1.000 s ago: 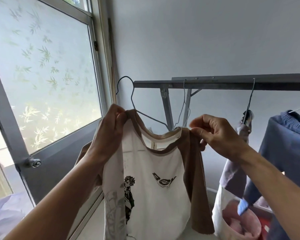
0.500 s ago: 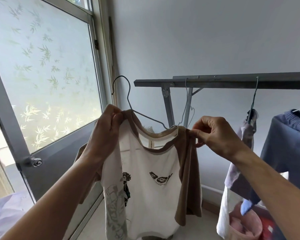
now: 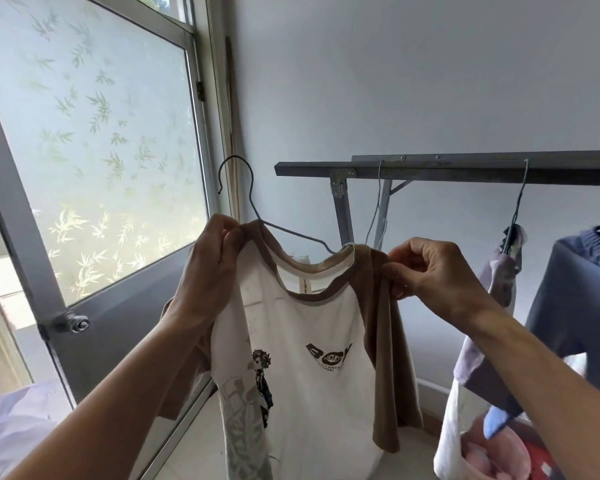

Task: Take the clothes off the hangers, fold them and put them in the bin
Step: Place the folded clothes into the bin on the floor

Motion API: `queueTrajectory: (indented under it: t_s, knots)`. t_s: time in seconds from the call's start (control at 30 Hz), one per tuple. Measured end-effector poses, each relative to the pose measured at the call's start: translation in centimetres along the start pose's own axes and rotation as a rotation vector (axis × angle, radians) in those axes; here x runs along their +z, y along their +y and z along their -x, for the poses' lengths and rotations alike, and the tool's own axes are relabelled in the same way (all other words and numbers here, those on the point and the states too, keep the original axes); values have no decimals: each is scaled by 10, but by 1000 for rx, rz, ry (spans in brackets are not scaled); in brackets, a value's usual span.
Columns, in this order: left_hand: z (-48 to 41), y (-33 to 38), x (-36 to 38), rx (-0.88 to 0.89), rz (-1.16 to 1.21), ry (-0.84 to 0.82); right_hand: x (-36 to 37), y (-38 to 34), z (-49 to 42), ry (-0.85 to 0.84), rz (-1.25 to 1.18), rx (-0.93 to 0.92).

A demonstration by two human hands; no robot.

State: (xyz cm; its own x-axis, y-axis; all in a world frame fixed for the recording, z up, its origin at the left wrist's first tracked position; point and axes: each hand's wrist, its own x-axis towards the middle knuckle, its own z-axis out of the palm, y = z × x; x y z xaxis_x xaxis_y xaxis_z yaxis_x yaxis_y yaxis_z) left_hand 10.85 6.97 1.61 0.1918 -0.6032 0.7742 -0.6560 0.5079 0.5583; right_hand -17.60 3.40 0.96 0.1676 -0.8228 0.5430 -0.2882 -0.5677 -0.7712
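We hold the T-shirt (image 3: 309, 358), white with brown sleeves and collar band, up in front of us by its two shoulders, its printed front facing us. Our left hand (image 3: 212, 268) pinches the shoulder seam beside the collar, thumb and curled fingers closed on the brown cloth. Our right hand (image 3: 426, 271) pinches the other brown shoulder the same way, thumb against bent forefinger, with the sleeve hanging straight down below it. The wire hanger (image 3: 253, 209) is partly in the shirt. Its hook stands free in the air, left of the end of the grey rack rail (image 3: 465, 171) and not touching it. One wire arm slants down from beside our left hand into the neck opening.

Both forearms rise from the lower corners, wrists bent a little, with the two hands at nearly the same height and the collar stretched between them.

The rest of the hanger is hidden inside the shirt, so we cannot tell how it sits at the right shoulder. We also cannot tell whether our left fingers grip the wire as well as the cloth. The shirt's hem runs out of the bottom of the view. On the rail hang a bare wire hanger (image 3: 380, 202), a lilac garment (image 3: 499, 282) and a blue garment (image 3: 582, 299) cut off by the right edge. Below them, partly behind our right arm, is a white-sided container (image 3: 454, 427) with pink cloth in it. We cannot tell if it is the bin. A frosted window (image 3: 94, 150) fills the left.
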Motion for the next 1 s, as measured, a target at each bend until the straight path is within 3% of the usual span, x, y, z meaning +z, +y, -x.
queueTrajectory:
  t_s: [0.23, 0.33, 0.37, 0.43, 0.5, 0.57, 0.63, 0.83, 1.0]
  knots:
    - [-5, -5, -9, -44, 5, 71, -9, 14, -5, 112, 361, 60]
    - [-3, -3, -4, -61, 27, 61, -8, 13, -3, -147, 557, 267]
    - [-1, -2, -1, -66, 34, 43, -5, 15, -2, -182, 571, 289]
    - [3, -1, 5, -74, 34, 4, -2, 13, -2, -16, 472, 204]
    - [6, -1, 11, -68, 45, -50, -1, 4, -2, 91, 136, 105]
    - [10, 0, 18, -67, 57, -103, 1, -5, 1, -115, 2, 91]
    - [15, 1, 25, -71, 53, -132, 8, -6, 6, -260, 136, 5]
    - [17, -17, 35, -199, 22, -157, -3, -1, 10, -126, 362, -94]
    - [19, -30, 33, -365, 176, -131, -37, -15, 15, -112, 492, 7]
